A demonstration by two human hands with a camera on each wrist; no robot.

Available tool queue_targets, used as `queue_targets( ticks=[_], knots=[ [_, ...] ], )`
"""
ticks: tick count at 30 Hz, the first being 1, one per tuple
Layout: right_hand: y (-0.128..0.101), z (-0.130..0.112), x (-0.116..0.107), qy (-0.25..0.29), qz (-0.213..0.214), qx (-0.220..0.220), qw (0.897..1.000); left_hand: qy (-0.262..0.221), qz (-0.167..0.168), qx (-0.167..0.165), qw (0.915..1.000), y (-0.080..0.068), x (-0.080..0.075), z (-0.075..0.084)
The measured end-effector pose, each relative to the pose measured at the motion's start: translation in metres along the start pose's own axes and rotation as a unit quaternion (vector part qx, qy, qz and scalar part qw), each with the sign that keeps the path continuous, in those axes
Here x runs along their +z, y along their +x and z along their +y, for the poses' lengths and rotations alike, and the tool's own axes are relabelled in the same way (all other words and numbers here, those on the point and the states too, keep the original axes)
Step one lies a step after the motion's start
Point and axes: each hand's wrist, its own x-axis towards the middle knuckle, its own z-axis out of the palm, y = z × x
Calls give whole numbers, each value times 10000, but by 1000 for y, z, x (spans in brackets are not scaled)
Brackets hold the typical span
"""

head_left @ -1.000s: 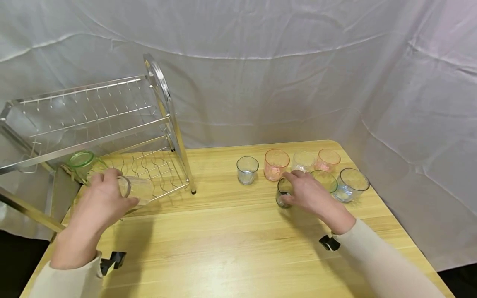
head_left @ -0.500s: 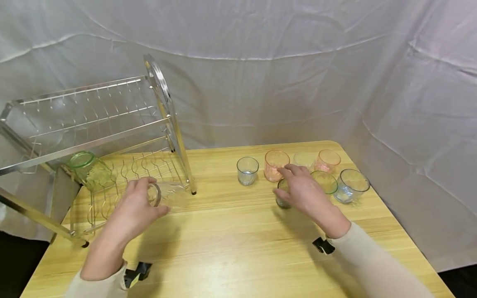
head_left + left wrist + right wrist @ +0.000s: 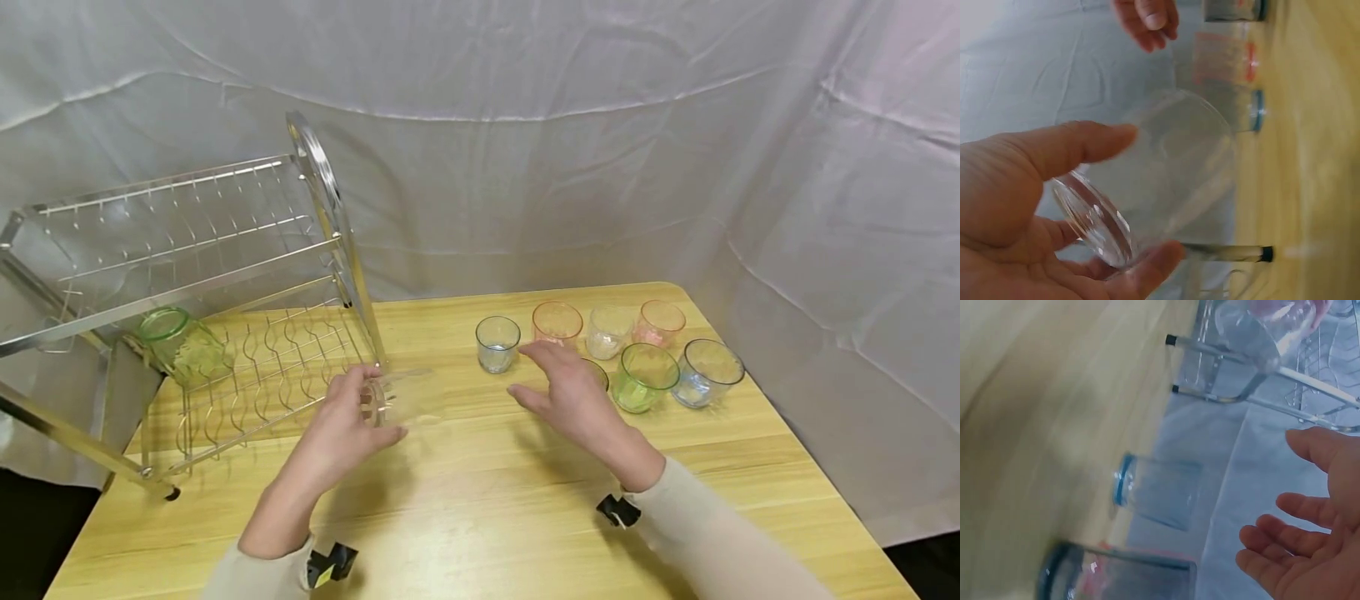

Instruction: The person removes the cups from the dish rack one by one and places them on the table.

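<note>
My left hand [image 3: 341, 429] grips a clear glass [image 3: 412, 396] around its thick base. The glass lies on its side in the air, mouth toward the right, above the table in front of the rack. In the left wrist view thumb and fingers curl round the base of the clear glass [image 3: 1179, 162]. My right hand [image 3: 573, 396] holds nothing; its thumb and fingers stand apart in the right wrist view. It hovers beside a dark glass [image 3: 597, 372] that it mostly hides. A bluish glass [image 3: 497, 346] stands upright to its left.
A two-tier metal dish rack [image 3: 330, 242] stands at the left, with a green glass [image 3: 187, 350] on its lower tier. Right of centre are a pink glass [image 3: 557, 319], another clear glass [image 3: 609, 333], a second pink glass [image 3: 660, 323], a green tumbler [image 3: 645, 379] and a blue-rimmed glass [image 3: 705, 375].
My left hand has carried the clear glass rightward, out from the rack. My right hand has moved left, away from the dark glass, which stays on the table.
</note>
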Motion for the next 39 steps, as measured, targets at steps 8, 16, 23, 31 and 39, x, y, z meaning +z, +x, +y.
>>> queue_targets(
  ticks=[8, 16, 23, 31, 39],
  knots=[
    [-1, -6, 14, 1213, -554, 251, 9907, -756, -124, 261, 9967, 11, 30, -11],
    [-2, -11, 26, 2930, -1479, 345, 9440, -1531, -427, 300, 9868, 14, 55, -15],
    [-3, -14, 30, 3445, -1764, 393, 9212, -1890, -546, 439, 9795, 14, 64, -15],
    [-5, -15, 32, 3903, -1787, 615, 9011, -1933, -575, 441, 9785, 14, 65, -13],
    [-5, -13, 35, 3877, -1682, 692, 9037, -1966, -576, 425, 9779, 15, 67, -12]
  ],
)
